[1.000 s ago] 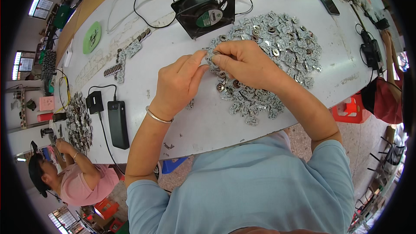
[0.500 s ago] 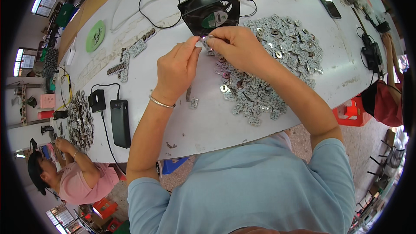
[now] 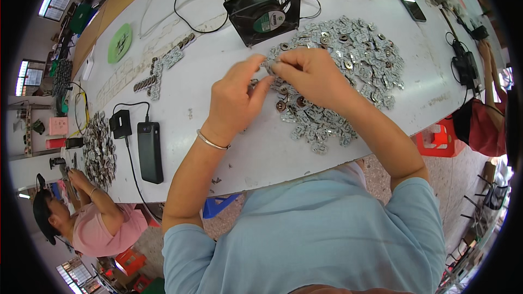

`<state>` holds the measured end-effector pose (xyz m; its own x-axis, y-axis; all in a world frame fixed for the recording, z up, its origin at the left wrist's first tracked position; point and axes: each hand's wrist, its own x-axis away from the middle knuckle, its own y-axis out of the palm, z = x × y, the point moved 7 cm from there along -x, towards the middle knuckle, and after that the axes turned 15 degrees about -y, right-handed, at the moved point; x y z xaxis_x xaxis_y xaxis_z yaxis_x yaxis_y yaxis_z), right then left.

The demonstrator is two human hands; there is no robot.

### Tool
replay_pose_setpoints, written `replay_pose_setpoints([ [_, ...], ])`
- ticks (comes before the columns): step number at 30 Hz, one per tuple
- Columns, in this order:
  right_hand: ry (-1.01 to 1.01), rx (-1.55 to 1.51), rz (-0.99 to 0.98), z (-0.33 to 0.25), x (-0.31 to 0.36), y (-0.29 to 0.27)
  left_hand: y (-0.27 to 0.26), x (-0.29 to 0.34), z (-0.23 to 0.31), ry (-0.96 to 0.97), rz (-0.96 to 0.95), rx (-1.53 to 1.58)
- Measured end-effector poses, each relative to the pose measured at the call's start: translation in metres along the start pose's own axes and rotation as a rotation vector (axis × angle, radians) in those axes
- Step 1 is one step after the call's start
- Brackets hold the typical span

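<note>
My right hand [image 3: 311,73] is closed in a pinch on a small silver metal part [image 3: 268,66], just in front of the black fan. Beside it is my left hand [image 3: 235,97], a bracelet on its wrist. The left thumb and forefinger stand apart, with the forefinger tip close to the part; whether it touches cannot be made out. Under and beyond my right hand spreads a large pile of small silver metal parts [image 3: 376,62], some with round brownish discs. The part's exact shape is too small to tell.
The square black fan [image 3: 262,13] stands upright at the back. Leftward lie a row of metal parts [image 3: 158,73], a green dish [image 3: 120,43], a black power bank [image 3: 150,152] and cables. A phone [image 3: 407,0] lies far right. People work at both sides.
Both hands have drawn slightly nearer to me and to the right, away from the fan. My left thumb and forefinger have spread apart. The right hand keeps its pinch.
</note>
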<state>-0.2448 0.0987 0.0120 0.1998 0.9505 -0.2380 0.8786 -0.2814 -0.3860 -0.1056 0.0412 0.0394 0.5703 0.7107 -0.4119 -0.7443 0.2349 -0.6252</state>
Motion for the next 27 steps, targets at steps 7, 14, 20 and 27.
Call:
replay_pose_setpoints([
  [7,-0.242,0.184,-0.009,-0.024,0.028,-0.015,0.02,0.012,0.002,-0.008,-0.328,0.041],
  [14,-0.233,-0.084,-0.088,-0.027,0.03,0.011,0.018,0.007,0.013,-0.162,-0.531,0.158],
  [20,-0.263,-0.005,-0.172,-0.036,0.028,0.015,0.02,0.008,0.012,-0.368,-0.695,0.189],
  [27,-0.145,0.019,-0.184,-0.032,0.018,0.0,0.008,0.008,-0.008,-0.551,-0.864,0.042],
])
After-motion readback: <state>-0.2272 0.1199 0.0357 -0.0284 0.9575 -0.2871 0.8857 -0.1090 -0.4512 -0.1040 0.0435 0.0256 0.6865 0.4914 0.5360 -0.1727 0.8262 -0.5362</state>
